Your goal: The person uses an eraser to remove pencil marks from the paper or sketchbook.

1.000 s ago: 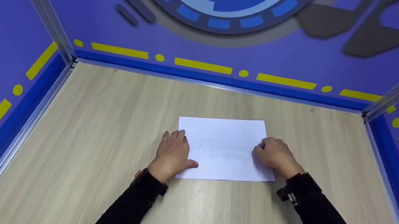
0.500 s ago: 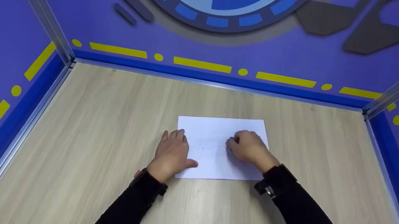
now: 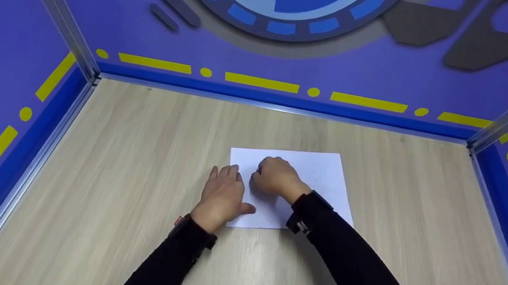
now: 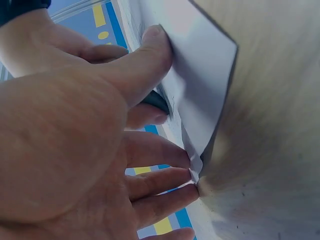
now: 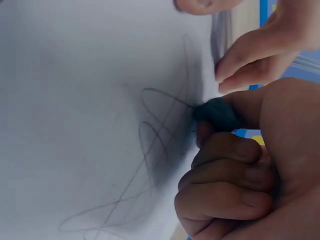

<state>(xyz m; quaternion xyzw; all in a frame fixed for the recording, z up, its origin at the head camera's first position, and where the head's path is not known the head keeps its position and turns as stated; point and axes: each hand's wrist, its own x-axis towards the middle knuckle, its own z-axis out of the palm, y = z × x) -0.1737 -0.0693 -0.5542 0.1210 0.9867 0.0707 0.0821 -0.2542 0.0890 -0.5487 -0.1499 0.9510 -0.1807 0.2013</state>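
Note:
A white sheet of paper [image 3: 326, 178] lies at a slight slant on the table. My left hand [image 3: 220, 198] presses its left edge, the fingers straight and the thumb spread onto the sheet. Pinched between the thumb and index finger of my right hand [image 3: 276, 177] is a small dark teal eraser [image 5: 220, 115]. It touches the paper beside looping grey pencil lines [image 5: 145, 127], with the other fingers curled below. In the left wrist view, the eraser [image 4: 157, 102] shows partly behind my left thumb, and the paper's edge buckles near the left fingertips.
A wood-grain table [image 3: 134, 168] spreads around the sheet. Blue walls [image 3: 267, 69] with yellow marks and metal rails enclose it at the back and on both sides. Black sleeves [image 3: 357, 265] cover the forearms.
My right hand has swept left across the sheet with the eraser, from the right edge to close beside my left hand. The left hand and the paper have stayed in place.

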